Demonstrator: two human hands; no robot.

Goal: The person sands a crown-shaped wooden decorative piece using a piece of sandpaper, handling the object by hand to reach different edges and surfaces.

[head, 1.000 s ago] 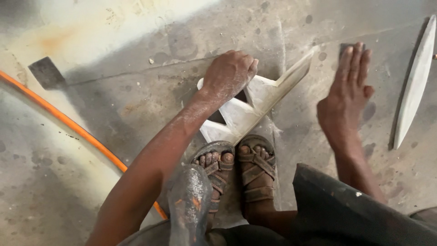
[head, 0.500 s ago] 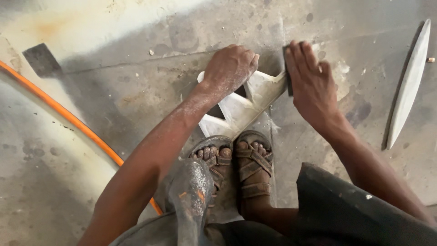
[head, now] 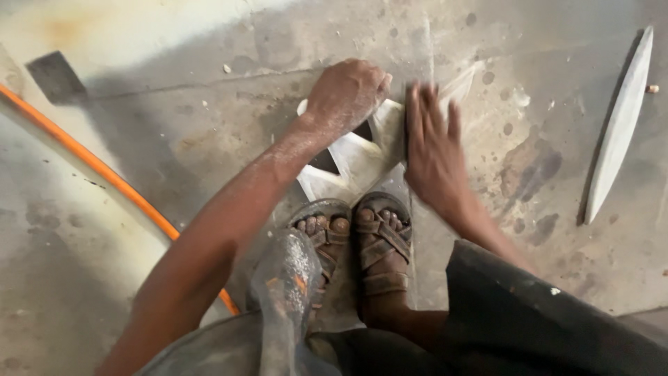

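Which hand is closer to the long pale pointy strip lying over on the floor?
The right hand. It lies flat beside the cut-out sheet piece, still well apart from the strip. The left hand rests fisted on that piece, farther away.

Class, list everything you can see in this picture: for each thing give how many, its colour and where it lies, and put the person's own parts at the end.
Pale flat cut-out panel piece: one, off-white, on the floor under both hands and the sandalled feet.
Long pale pointed strip: one, whitish, on the floor at far right.
Orange hose: one, orange, curving across the left.
Dark flat square: one, dark grey, upper left.
Grey stained concrete floor: one, grey, throughout.
Brown strap sandals: two, on the panel's near end.
Left hand: closed, pressing on the panel.
Right hand: fingers spread, blurred, on the panel's right edge.
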